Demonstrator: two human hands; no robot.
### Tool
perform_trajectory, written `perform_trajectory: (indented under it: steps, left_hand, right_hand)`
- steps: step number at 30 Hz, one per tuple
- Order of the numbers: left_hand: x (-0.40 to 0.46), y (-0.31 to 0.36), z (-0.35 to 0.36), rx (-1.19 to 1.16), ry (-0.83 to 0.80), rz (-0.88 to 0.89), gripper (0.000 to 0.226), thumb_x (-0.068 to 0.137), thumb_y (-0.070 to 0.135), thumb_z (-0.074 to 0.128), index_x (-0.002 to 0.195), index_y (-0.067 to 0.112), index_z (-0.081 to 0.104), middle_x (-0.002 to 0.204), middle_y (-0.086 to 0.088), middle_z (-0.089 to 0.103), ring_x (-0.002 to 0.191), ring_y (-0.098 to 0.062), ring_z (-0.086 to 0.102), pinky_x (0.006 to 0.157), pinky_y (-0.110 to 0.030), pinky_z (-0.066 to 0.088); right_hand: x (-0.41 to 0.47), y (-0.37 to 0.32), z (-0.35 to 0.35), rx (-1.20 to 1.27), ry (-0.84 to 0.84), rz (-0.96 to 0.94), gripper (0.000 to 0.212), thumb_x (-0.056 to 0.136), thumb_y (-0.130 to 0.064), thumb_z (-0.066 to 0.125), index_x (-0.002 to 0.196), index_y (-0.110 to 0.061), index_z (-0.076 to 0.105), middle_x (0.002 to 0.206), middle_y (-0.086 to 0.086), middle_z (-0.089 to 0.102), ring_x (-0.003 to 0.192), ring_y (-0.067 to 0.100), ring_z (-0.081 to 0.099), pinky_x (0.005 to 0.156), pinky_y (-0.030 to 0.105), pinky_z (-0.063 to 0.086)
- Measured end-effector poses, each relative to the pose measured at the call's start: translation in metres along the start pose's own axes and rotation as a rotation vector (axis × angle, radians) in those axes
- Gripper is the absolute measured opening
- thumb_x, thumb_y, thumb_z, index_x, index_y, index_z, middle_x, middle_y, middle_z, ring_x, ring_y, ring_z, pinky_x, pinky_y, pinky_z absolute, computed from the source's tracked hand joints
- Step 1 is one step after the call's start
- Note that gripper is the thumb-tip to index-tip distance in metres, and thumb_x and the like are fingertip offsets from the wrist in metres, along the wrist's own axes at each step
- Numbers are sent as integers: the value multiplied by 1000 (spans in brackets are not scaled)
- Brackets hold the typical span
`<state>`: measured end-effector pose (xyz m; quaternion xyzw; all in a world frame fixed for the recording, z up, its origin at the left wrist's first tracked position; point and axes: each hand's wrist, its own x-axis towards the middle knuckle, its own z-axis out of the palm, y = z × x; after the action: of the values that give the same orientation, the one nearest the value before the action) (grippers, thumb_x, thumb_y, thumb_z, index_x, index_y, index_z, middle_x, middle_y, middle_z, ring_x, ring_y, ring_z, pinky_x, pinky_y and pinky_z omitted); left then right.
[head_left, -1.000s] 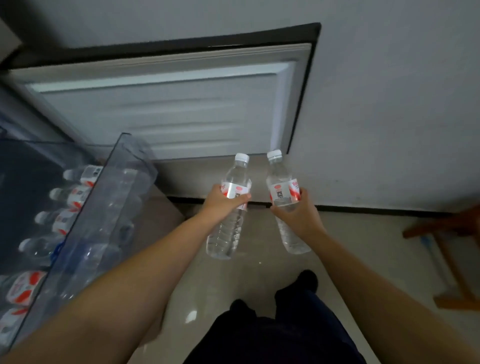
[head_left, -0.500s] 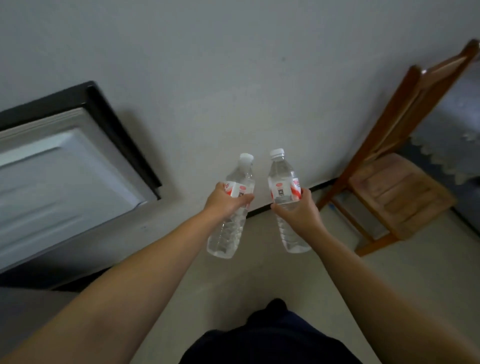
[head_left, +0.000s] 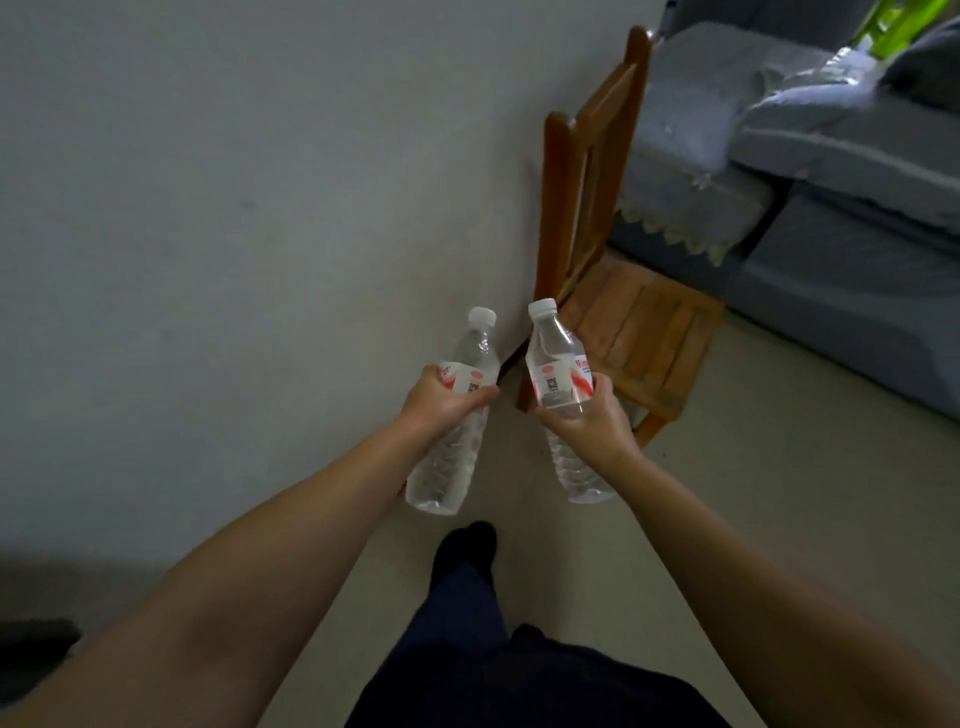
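Presently left hand (head_left: 444, 400) clenched around left bottle (head_left: 452, 452); right hand (head_left: 587, 423) clasped right bottle (head_left: 558, 371); both caps up, bottles apart above floor (head_left: 779, 493).

Two water bottles (head_left: 447, 467) (head_left: 558, 376), one chair (head_left: 639, 332)

The left clear plastic bottle (head_left: 447, 467), with a white screw cap and a red-and-white label band, is capped and held off the floor in the left hand (head_left: 441, 402), which grips it around the label. Its cap leans away and to the right. The right clear plastic bottle (head_left: 558, 358), with the same cap and label, is held at the label's lower edge by the right hand (head_left: 587, 423), cap leaning slightly left. The bottles are near each other but not touching.
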<state>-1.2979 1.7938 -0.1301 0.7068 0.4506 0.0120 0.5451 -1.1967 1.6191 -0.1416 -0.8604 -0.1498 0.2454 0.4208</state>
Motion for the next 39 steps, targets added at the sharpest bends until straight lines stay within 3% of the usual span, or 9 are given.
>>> perform_trajectory:
  steps: [2, 6, 11, 13, 18, 25, 28, 33, 39]
  left_hand:
    - [29, 21, 13, 51, -69, 40, 75, 57, 54, 80, 115, 15, 54, 107, -1, 67, 94, -19, 65, 86, -38, 54]
    - [78, 79, 40, 159, -181, 117, 66, 72, 43, 79, 121, 17, 45, 105, 4, 54, 95, -15, 53, 81, -30, 44]
    - [124, 137, 82, 220, -384, 196, 75, 70, 41, 81, 127, 14, 40, 119, -4, 57, 108, -20, 58, 93, -38, 51]
    - [134, 158, 109, 264, -431, 224, 78, 68, 42, 82, 127, 13, 40, 119, -5, 58, 107, -22, 60, 94, -42, 52]
    - [143, 202, 191, 367, -524, 269, 70, 70, 42, 80, 123, 15, 42, 109, -3, 60, 96, -19, 64, 84, -36, 56]
    - [132, 257, 330, 453, -600, 281, 73, 75, 42, 76, 130, 14, 38, 114, -7, 58, 99, -24, 63, 87, -40, 55]
    - [117, 286, 400, 477, -617, 288, 76, 75, 43, 77, 133, 13, 36, 119, -8, 57, 103, -26, 62, 90, -42, 54]
    - [85, 337, 512, 492, -701, 323, 77, 75, 43, 77, 133, 14, 36, 115, -7, 57, 100, -24, 62, 85, -38, 54]
    - [76, 383, 614, 585, -782, 410, 71, 72, 44, 78, 125, 14, 41, 109, -5, 59, 97, -23, 63, 89, -42, 54]
  right_hand:
    - [19, 3, -10, 31, 45, 37, 73, 78, -34, 77, 135, -17, 35, 122, 2, 57, 104, 18, 62, 85, 35, 56]
    - [58, 3, -38, 91, 180, 133, 76, 76, -35, 78, 136, -18, 34, 122, 2, 57, 107, 20, 61, 87, 37, 56]
    - [88, 17, -79, 175, 336, 196, 73, 74, -34, 80, 131, -17, 38, 117, 4, 56, 100, 19, 61, 75, 29, 54]
    - [96, 28, -99, 201, 388, 218, 68, 73, -32, 80, 125, -19, 40, 115, 4, 56, 99, 19, 61, 78, 34, 57]
    - [116, 68, -162, 258, 504, 296, 63, 66, -37, 81, 112, -29, 40, 111, 2, 58, 96, 18, 62, 81, 42, 58]
    - [130, 141, -270, 257, 559, 340, 75, 49, -61, 74, 110, -32, 40, 110, 1, 59, 94, 19, 64, 82, 45, 56]
    - [125, 171, -331, 203, 569, 367, 69, 59, -54, 75, 112, -28, 42, 110, 1, 60, 96, 19, 62, 83, 44, 54]
    - [123, 225, -419, 272, 735, 412, 55, 68, -34, 82, 107, -22, 45, 104, 1, 64, 94, 20, 65, 85, 43, 54]
    - [133, 274, -484, 318, 827, 521, 65, 65, -40, 81, 115, -19, 46, 109, 3, 60, 95, 21, 63, 83, 38, 54]
